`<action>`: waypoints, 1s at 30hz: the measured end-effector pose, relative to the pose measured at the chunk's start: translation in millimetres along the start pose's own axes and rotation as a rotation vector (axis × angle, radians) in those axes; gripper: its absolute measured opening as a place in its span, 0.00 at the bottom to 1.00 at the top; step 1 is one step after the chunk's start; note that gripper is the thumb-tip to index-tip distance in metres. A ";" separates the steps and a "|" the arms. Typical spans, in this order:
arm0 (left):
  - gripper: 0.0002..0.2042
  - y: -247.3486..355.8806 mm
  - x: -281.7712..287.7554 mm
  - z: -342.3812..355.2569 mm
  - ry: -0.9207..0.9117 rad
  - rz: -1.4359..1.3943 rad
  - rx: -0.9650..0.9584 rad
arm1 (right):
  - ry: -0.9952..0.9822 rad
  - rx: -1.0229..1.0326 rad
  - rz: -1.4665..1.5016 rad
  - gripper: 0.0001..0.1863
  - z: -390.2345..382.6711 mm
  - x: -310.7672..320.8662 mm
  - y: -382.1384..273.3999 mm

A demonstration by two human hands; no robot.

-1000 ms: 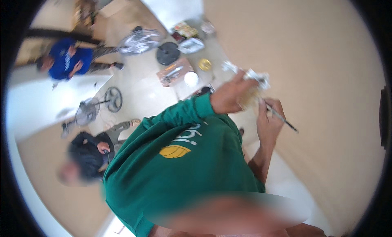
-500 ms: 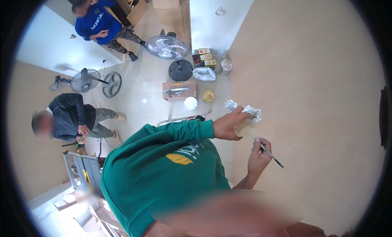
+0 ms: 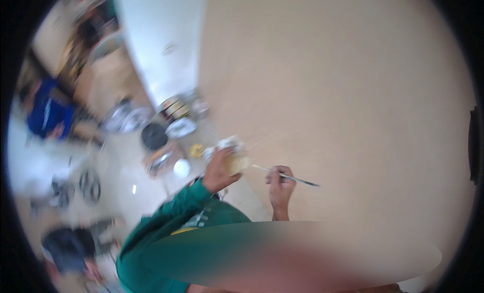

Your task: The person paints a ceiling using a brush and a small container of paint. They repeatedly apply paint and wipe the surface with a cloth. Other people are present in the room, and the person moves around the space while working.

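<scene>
My left hand (image 3: 220, 170), at the end of a green sleeve, is wrapped round a small pale cup (image 3: 238, 165) with something yellowish in it. Crumpled white cloth or paper (image 3: 231, 141) is bunched in the same hand, beside the cup. My right hand (image 3: 280, 188) grips a thin paintbrush (image 3: 298, 180) by its handle. The brush's pale tip points left toward the cup, a short gap from its rim; the dark handle end sticks out to the right. Motion blur hides the finer detail of both.
A broad beige wall (image 3: 348, 101) stands close on the right. On the floor to the left are a white round tub (image 3: 181, 168), a yellow container (image 3: 196, 151), a cardboard box (image 3: 162, 161), stacked tins (image 3: 175, 107) and a fan (image 3: 125, 117). A person in blue (image 3: 49, 112) and another in dark clothes (image 3: 68, 250) are farther left.
The whole view has swung, so the floor things and people now appear farther left and lower. The brush tip has come out of the cup and my right hand is farther from it.
</scene>
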State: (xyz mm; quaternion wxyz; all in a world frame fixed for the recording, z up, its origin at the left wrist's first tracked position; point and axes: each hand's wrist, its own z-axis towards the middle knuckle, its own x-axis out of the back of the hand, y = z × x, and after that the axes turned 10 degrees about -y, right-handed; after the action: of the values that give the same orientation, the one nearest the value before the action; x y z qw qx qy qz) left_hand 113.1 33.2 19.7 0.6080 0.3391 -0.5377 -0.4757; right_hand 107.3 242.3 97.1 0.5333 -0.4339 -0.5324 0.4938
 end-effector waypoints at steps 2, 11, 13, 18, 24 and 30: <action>0.38 -11.0 -0.9 8.2 0.030 -0.010 0.000 | 0.048 -0.013 0.039 0.08 6.7 6.9 -0.9; 0.38 -36.5 -3.7 26.6 -0.059 -0.171 -0.016 | 0.247 0.876 0.041 0.05 117.1 78.6 -168.5; 0.38 -34.2 -2.3 28.2 -0.072 -0.141 -0.030 | 0.370 1.126 -0.406 0.08 142.3 97.7 -236.7; 0.38 -36.8 -8.0 27.4 -0.117 -0.166 -0.002 | 0.644 1.434 -1.081 0.10 212.7 122.3 -361.9; 0.39 -47.9 -8.6 29.7 -0.140 -0.249 -0.057 | 0.581 1.487 -1.593 0.09 235.9 156.8 -445.7; 0.38 -53.4 -4.7 32.0 -0.195 -0.155 -0.094 | 0.586 1.478 -1.682 0.09 223.3 171.6 -452.5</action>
State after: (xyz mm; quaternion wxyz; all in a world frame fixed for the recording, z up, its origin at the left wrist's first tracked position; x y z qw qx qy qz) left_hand 70.6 24.0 -25.0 0.5295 0.3030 -0.5433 -0.5767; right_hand -95.2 336.5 581.0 0.9201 0.3773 -0.0902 0.0540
